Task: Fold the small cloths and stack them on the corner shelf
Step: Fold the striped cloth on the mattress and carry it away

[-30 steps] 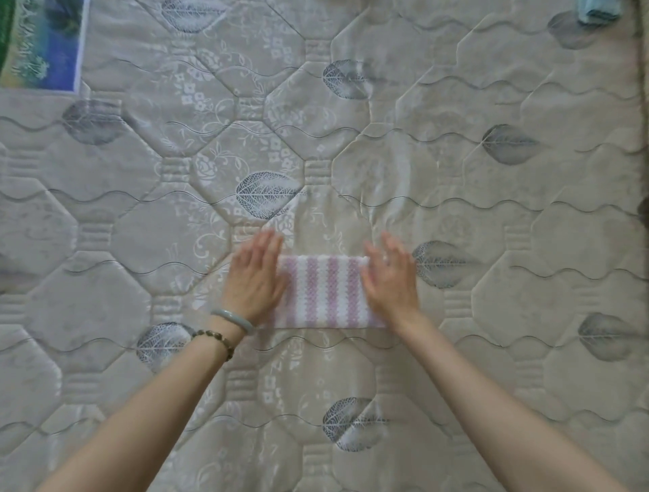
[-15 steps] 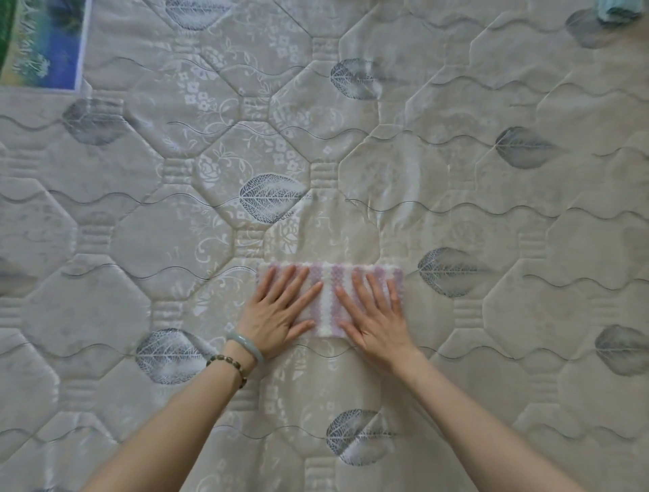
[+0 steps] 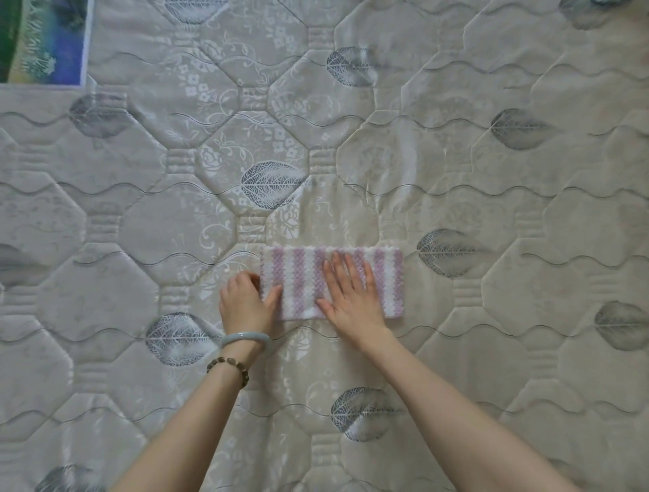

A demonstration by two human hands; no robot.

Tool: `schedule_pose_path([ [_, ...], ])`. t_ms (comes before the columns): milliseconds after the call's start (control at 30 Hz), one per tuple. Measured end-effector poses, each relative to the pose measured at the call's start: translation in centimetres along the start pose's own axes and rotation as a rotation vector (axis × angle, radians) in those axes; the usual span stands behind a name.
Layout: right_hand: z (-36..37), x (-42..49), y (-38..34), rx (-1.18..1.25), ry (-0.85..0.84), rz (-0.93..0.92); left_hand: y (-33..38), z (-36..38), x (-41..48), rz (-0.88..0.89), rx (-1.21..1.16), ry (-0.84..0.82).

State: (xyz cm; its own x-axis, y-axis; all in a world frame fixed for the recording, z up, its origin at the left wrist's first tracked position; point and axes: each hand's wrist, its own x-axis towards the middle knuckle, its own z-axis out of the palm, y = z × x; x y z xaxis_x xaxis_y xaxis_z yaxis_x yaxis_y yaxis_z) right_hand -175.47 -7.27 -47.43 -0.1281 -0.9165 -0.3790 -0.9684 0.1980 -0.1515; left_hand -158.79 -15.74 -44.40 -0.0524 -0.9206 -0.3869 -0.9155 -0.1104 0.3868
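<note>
A small cloth with purple and white stripes (image 3: 305, 277) lies folded into a flat rectangle on the quilted mattress (image 3: 456, 175). My right hand (image 3: 351, 295) presses flat on the cloth's middle, fingers spread and pointing away from me. My left hand (image 3: 247, 300) is at the cloth's left edge, thumb on top of the cloth and fingers curled at or under the edge, pinching it. A pale bangle and a bead bracelet sit on my left wrist. No shelf is in view.
The mattress, beige with grey leaf prints, fills the whole view. A colourful printed label (image 3: 42, 40) sits at the top left corner. A bit of something grey-blue (image 3: 607, 1) shows at the top right edge.
Both hands lay flat side by side on the cloth before. Now my left hand has slid to the left edge and pinches it, while my right hand stays pressing the middle.
</note>
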Motion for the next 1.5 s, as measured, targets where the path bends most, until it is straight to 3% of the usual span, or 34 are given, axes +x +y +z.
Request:
schedule_pose_path([
  [167,-2.5,-0.4,-0.9,0.132,-0.031,-0.019,1.9,-0.9,0.1,-0.050,-0.193,-0.087],
  [233,-4.3,-1.0,-1.4,0.500,0.001,0.004,2.8,-1.6,-0.5,-0.073,-0.303,-0.070],
  [300,-7.0,-1.7,-2.4,0.911,0.048,0.153,3.8,-2.5,-1.6,-0.060,-0.383,-0.055],
  [400,-9.6,-2.1,-4.0,1.576,-0.122,0.355,5.8,-3.1,-3.7,0.063,-0.488,-0.093],
  [467,-9.8,-1.8,-4.3,1.741,-0.122,0.380,6.6,-3.1,-5.1,0.146,-0.616,-0.231],
  [533,-9.5,-1.5,-3.4,1.681,0.005,0.440,6.8,-2.7,-6.0,0.194,-0.706,-0.323],
  [600,-8.7,-1.3,-1.9,1.548,0.106,0.522,6.5,-2.4,-5.9,0.211,-0.696,-0.286],
  [700,-7.9,-1.9,1.0,1.407,0.184,0.589,5.9,-1.1,-4.8,0.197,-0.549,-0.187],
  [867,-5.9,-2.6,5.4,1.174,0.248,0.699,5.7,1.6,-3.8,0.190,-0.358,-0.232],
  [1067,-4.1,-2.6,6.7,1.040,0.306,0.708,6.2,3.9,-4.4,0.784,0.246,-0.064],
  [1167,-3.4,-2.5,6.9,1.007,0.306,0.683,6.8,4.8,-4.2,0.950,0.415,-0.045],
  [1233,-2.9,-2.7,7.1,0.904,0.384,0.620,6.9,5.3,-3.8,1.011,0.487,-0.047],
  [1333,-1.9,-2.7,7.3,0.379,0.500,0.296,6.7,5.9,-3.0,0.986,0.601,-0.090],
  [1400,-1.0,-2.7,7.0,0.158,0.397,0.066,6.2,6.2,-2.6,0.952,0.644,-0.127],
  [1500,0.8,-2.6,7.4,0.056,0.216,0.024,5.6,6.7,-1.9,0.953,0.650,-0.140],
])
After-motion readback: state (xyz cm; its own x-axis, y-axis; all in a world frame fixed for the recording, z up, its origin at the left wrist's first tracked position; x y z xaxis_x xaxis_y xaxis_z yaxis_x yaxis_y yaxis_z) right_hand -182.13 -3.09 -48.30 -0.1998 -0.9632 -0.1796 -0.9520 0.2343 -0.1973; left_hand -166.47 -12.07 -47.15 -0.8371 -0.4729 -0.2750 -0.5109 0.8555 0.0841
